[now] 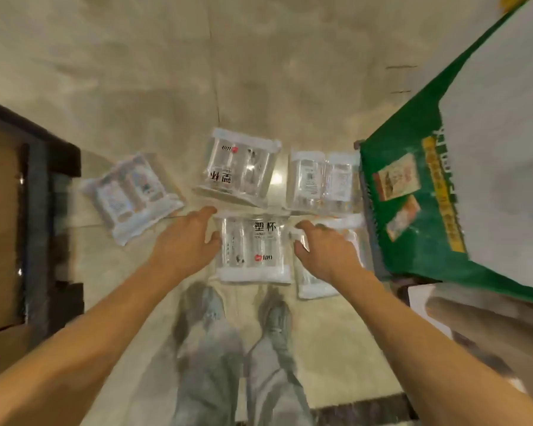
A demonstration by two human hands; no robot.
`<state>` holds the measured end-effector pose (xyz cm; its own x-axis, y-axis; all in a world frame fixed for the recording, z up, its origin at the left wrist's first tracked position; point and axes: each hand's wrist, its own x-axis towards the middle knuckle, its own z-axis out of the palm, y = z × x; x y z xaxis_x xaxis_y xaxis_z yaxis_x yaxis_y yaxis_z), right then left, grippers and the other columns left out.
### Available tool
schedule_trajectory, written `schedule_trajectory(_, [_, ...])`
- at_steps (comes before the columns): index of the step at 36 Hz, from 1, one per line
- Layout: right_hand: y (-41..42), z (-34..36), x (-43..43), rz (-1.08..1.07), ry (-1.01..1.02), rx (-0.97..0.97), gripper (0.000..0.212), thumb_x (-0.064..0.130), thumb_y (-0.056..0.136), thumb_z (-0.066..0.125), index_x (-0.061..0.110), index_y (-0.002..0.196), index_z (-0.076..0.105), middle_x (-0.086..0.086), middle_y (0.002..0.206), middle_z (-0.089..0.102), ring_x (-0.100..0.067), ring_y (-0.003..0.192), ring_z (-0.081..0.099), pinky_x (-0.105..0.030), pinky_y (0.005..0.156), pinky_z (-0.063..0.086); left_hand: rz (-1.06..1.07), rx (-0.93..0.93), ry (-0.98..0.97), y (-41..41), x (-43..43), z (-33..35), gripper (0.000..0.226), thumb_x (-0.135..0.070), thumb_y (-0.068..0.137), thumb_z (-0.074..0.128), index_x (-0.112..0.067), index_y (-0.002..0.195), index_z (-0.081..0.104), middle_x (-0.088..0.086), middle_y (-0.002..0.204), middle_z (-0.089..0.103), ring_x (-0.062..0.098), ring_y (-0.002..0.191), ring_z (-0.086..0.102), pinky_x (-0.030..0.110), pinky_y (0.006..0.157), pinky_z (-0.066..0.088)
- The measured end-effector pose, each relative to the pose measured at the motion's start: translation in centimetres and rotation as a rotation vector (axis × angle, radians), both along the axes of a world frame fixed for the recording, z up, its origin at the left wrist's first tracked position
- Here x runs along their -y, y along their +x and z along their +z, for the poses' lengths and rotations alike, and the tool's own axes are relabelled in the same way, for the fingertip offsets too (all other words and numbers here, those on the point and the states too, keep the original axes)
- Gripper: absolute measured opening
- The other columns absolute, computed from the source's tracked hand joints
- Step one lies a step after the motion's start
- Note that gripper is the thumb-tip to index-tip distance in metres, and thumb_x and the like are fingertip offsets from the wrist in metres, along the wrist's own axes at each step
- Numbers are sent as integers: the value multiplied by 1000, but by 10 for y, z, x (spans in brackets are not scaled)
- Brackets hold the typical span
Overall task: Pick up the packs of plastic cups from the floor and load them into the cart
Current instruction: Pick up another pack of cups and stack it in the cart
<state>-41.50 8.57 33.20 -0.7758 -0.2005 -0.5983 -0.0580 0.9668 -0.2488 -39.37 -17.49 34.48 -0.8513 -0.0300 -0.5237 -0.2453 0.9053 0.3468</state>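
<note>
Both hands, the left hand [185, 238] and right hand [326, 247], spread open and not yet gripping, flank the nearest cup pack [253, 247] on the floor, apparently to lift it evenly, with four other packs lying around it.

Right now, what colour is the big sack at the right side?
The sack is green with a white face and yellow lettering; the head view shows it.

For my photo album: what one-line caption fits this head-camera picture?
Both hands, left hand and right hand, reach down around a pack of plastic cups on the floor.
</note>
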Motion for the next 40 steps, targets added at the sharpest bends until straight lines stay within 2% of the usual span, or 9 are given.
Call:
schedule_trajectory(8, [9,-263,-6,-137,-104,145,53,39,103,42,35,153,26,-8,143,43,-27,127,47,-47,92,50,27,136,32,13,-1,-258,65,-41,97,46,-32,154,18,6,125,50,27,110,57,36,81,45])
schedule_trajectory(13, [18,-406,-11,-206,-237,137,63,53,100,41,55,152,6,-9,164,10,-29,151,14,-52,116,30,119,117,111,25,-5,-388,67,-50,98,38,-42,156,5,9,126,44,23,99,58,40,84,53])
schedule_trajectory(18, [25,-473,-4,-262,-346,-21,67,57,96,45,59,151,5,-8,153,20,-26,136,30,-39,109,34,222,13,99,29,-2,-465,66,-49,95,48,-51,152,15,8,125,32,34,97,57,46,85,54])
schedule_trajectory(21, [29,-485,-4,-256,-377,-39,69,55,94,46,59,151,7,-10,151,22,-28,135,31,-44,111,35,276,-1,162,38,0,-479,69,-44,94,53,-58,149,13,9,135,33,29,103,56,41,89,48])
schedule_trajectory(26, [24,-461,-1,-294,-417,14,69,44,98,53,59,151,12,1,158,11,-21,146,20,-45,116,31,293,-4,204,35,7,-463,69,-46,95,54,-68,144,11,-1,131,29,14,78,61,31,76,45])
schedule_trajectory(31, [8,-373,12,-247,-410,22,68,46,99,50,66,147,5,9,159,3,-20,149,17,-37,113,29,284,-4,191,28,17,-378,64,-52,96,45,-57,150,12,7,138,33,22,91,63,34,81,50])
schedule_trajectory(34, [-5,-293,20,-219,-402,37,65,51,100,46,66,147,4,12,158,2,-23,147,23,-44,112,38,326,-22,191,20,26,-301,64,-56,94,47,-66,145,10,5,133,35,12,66,64,34,81,49])
schedule_trajectory(38, [-36,-164,36,-180,-398,18,64,54,98,45,63,149,7,9,156,8,-15,110,56,-35,102,45,329,-44,200,2,44,-173,62,-61,93,42,-71,141,3,0,132,31,12,77,64,41,86,49])
schedule_trajectory(40, [-51,-92,48,-159,-413,9,64,54,99,46,63,149,7,12,156,7,-10,98,54,-29,97,42,345,-66,203,-7,55,-99,61,-63,93,39,-73,140,2,0,137,29,14,88,64,45,90,49])
